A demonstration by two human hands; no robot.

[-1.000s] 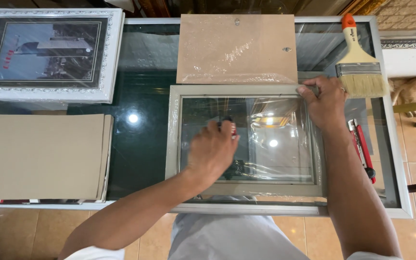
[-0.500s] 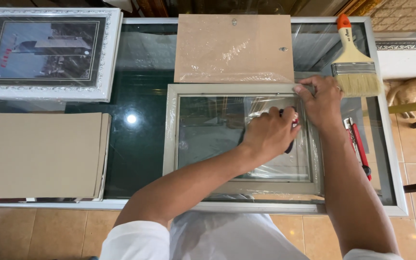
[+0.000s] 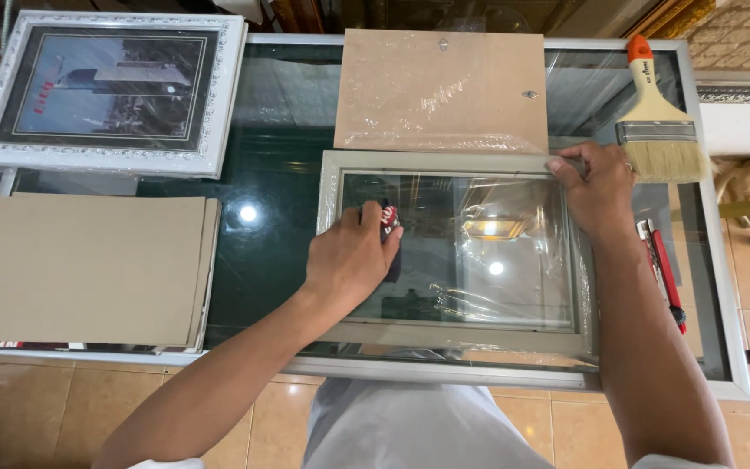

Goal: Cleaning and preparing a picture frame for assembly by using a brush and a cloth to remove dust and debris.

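Note:
A pale grey picture frame (image 3: 444,334) with a glass pane under clear plastic film lies face down on a glass-topped table (image 3: 271,217). My left hand (image 3: 353,256) presses a small dark cloth or pad (image 3: 390,227) onto the left part of the pane. My right hand (image 3: 596,187) rests on the frame's top right corner, fingers pinching its edge and the film there.
A brown backing board (image 3: 440,91) in plastic lies just beyond the frame. A wide paintbrush (image 3: 657,122) sits at the far right, a red-handled tool (image 3: 666,278) by the right edge. A white framed picture (image 3: 106,91) and cardboard sheets (image 3: 84,265) lie left.
My left hand swept with the dark pad across the pane, to the right and then back to the left side. My right hand stayed at the top right corner.

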